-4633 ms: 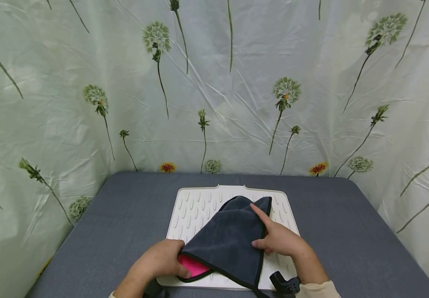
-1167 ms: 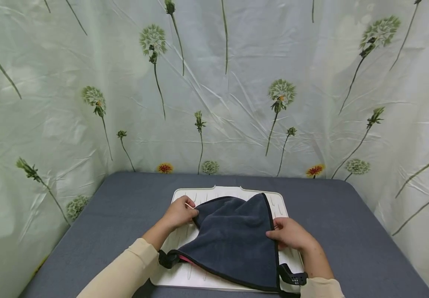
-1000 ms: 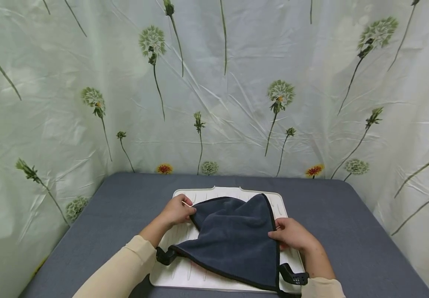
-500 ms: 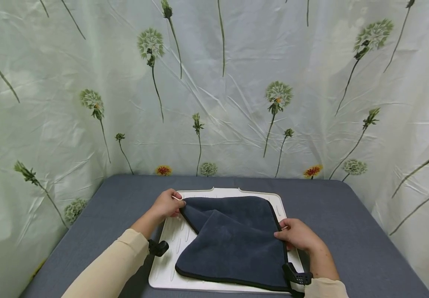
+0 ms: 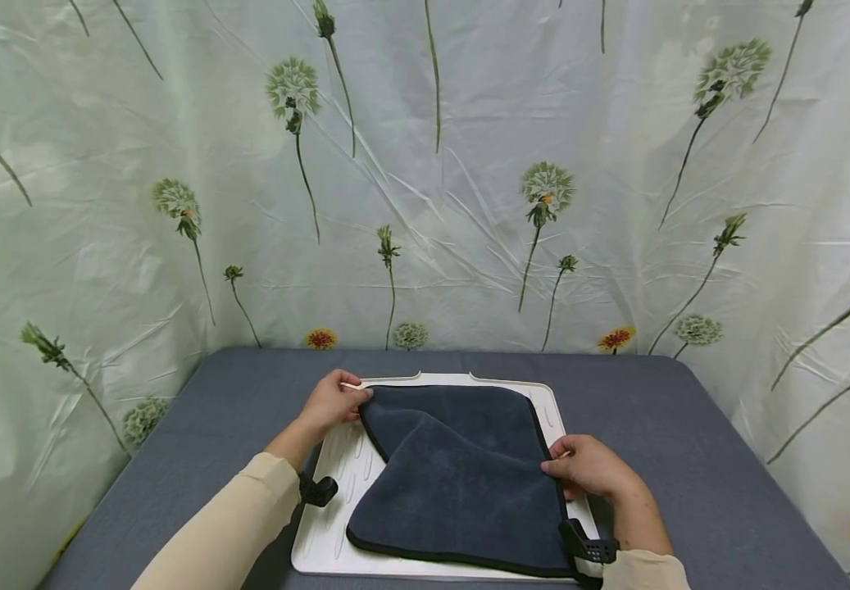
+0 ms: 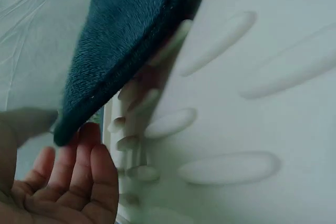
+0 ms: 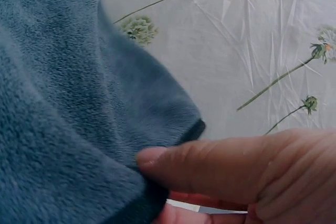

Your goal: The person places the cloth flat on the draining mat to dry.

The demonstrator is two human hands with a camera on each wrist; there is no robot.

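A dark blue-grey cleaning cloth (image 5: 461,483) with black edging lies over a white ribbed tray (image 5: 321,533). My left hand (image 5: 330,403) pinches its far left corner between thumb and fingers, and in the left wrist view that corner (image 6: 110,61) is lifted off the tray. At the right edge, my right hand (image 5: 590,469) pinches the border; the right wrist view shows the thumb (image 7: 178,163) on top of the cloth and fingers beneath. A diagonal fold runs across the cloth, and its left side is drawn inward. Its underside is hidden.
The tray rests on a table with a dark grey cover (image 5: 247,410). A pale curtain (image 5: 425,188) printed with dandelions hangs behind and beside the table. Black wrist mounts (image 5: 317,490) sit on both arms, the right one over the cloth's edge.
My left hand has gone from the near left corner to the far left one and drawn it outward. My right hand has shifted to the right edge. The cloth is flatter; its pink side no longer shows.
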